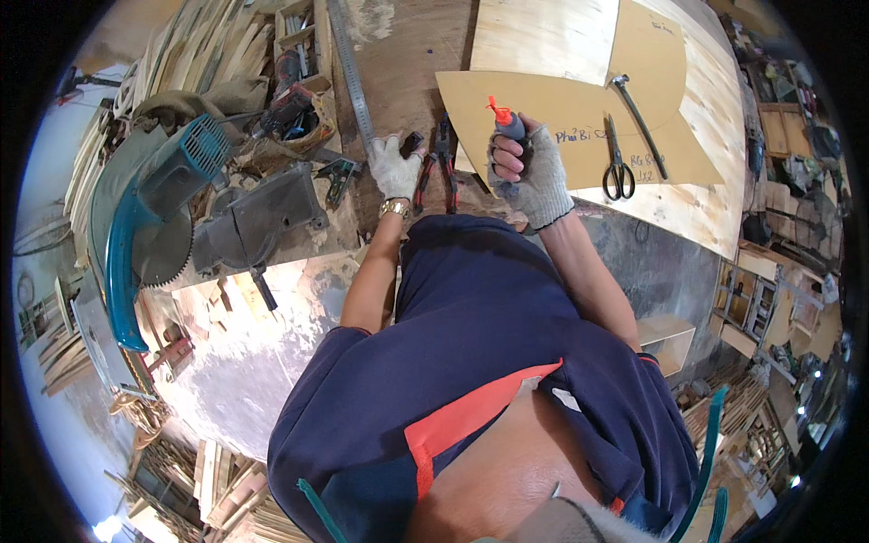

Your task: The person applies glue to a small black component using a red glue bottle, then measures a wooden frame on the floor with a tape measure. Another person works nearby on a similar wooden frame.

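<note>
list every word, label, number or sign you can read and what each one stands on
Wording itself left out.
Dark handwriting, left of the scissors: on the tan sheet.
Dark handwriting, right of the scissors: same sheet, partly blurred.
Small writing on tan material farther up: too small to read.
Ruler markings: too small to read.
Bottle in the right hand: none readable.

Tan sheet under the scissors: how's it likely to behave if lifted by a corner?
The tan sheet looks thin and broad, so it would probably flex. The scissors and hammer lying on it may slide as it tilts. Its card-like look suggests it's light for its size.
</note>
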Demonstrator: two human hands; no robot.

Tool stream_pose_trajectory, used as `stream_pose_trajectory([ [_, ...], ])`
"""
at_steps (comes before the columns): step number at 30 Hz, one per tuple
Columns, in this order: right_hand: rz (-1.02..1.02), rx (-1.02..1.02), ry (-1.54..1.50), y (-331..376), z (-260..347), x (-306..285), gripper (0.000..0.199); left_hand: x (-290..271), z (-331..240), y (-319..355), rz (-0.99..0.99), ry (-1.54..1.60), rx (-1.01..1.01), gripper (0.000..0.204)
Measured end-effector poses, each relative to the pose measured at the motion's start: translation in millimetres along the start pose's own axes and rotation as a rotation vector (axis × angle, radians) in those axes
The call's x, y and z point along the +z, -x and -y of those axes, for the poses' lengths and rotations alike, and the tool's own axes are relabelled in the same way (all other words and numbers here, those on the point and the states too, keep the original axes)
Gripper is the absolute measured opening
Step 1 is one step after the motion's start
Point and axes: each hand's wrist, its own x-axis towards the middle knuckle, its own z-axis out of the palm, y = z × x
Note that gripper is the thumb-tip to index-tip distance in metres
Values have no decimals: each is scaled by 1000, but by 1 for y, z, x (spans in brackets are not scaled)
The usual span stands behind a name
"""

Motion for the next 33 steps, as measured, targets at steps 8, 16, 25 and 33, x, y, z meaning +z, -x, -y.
stream_pose_trajectory([
  [8, 132, 67, -54, -1, -1, -28, 39, -126, -114, -22, 260, 684, 71, 21],
  [16, -99, 19, -72, 20, -2, -13, 33, -126, -178, -21, 293, 843, 263, 18],
  [25, 248, -205, -45, 38, -8, -33, 31, -98, -201, -51, 984, 1031, 102, 38],
  [33, 494, -260, -82, 74, -22, -64, 38, -68, -266, -46, 1640, 788, 599, 72],
])
